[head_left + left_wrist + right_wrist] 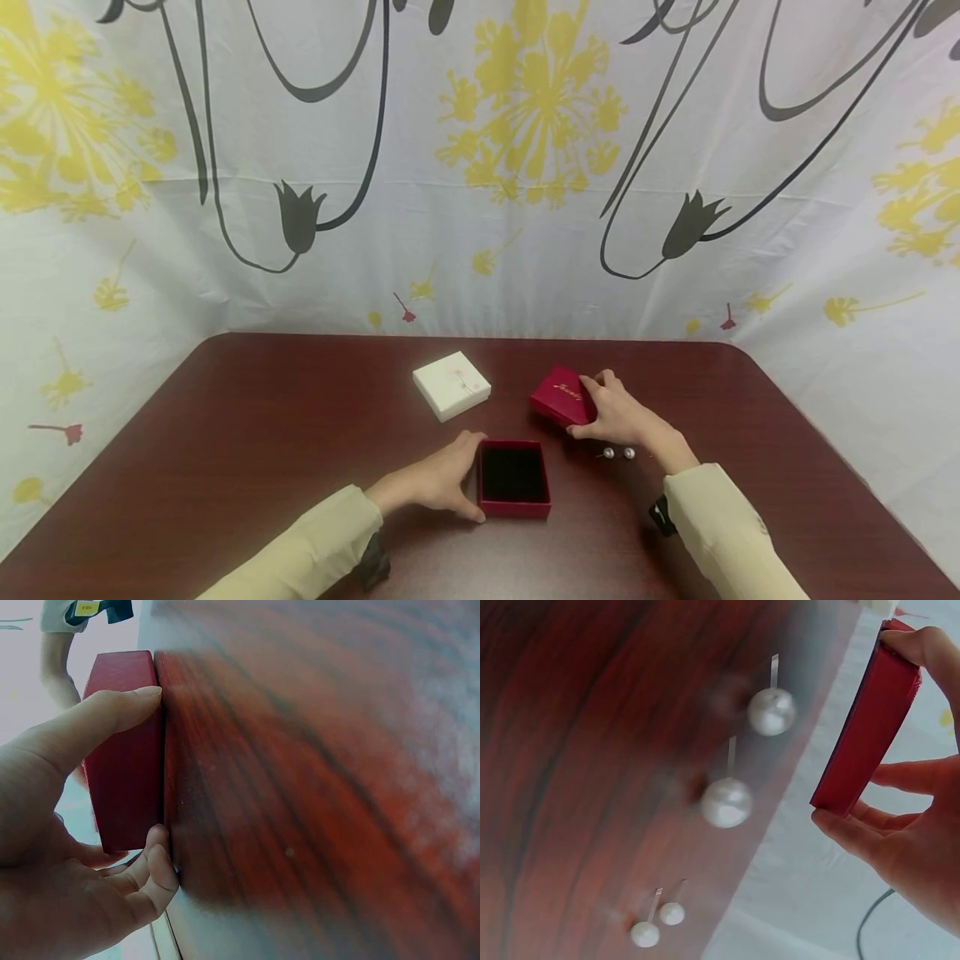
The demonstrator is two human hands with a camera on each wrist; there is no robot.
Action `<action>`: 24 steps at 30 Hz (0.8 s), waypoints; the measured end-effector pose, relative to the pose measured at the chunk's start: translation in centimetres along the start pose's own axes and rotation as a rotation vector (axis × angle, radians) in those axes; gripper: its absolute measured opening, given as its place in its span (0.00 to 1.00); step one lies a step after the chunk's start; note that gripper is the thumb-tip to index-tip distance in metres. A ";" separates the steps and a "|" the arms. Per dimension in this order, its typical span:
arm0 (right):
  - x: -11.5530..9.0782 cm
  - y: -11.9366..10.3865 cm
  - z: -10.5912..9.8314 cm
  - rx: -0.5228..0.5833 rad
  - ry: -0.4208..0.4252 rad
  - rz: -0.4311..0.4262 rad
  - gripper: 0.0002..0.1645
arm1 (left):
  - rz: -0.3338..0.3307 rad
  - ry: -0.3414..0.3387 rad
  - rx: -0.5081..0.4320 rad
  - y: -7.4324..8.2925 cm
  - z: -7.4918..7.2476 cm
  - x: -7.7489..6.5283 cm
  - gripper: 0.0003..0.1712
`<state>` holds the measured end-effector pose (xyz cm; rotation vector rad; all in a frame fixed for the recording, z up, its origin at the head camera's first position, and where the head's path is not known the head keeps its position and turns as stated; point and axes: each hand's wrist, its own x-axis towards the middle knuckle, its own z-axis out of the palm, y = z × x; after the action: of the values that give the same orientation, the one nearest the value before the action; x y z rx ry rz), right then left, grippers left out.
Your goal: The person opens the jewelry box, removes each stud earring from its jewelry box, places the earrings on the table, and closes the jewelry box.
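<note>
On the table, the red jewelry box base (513, 509) lies open side up, its black lining showing. My left hand (441, 475) holds it by its left side, thumb at the near corner and fingers at the far one. In the left wrist view the thumb lies across the red box wall (129, 787). My right hand (621, 414) grips the red lid (557, 397), which has gold lettering and is tilted above the table. In the right wrist view thumb and fingers span the lid (874, 724). Several pearl stud earrings (727, 803) lie on the tabletop near my right wrist.
A white box (450, 387) with a small flower print lies behind the red base. The dark reddish wooden table (300, 392) reaches back to a white curtain (420, 150) with yellow and grey flower patterns.
</note>
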<state>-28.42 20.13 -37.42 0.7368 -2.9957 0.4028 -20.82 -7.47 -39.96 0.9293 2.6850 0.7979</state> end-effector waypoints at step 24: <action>-2.3 -4.6 -1.1 -0.004 0.093 -0.236 0.48 | 0.001 0.006 0.001 -0.1 0.1 0.0 0.53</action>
<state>-24.35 17.54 -35.44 1.0266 -2.7791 0.4070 -20.80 -7.52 -40.05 0.9296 2.6902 0.8014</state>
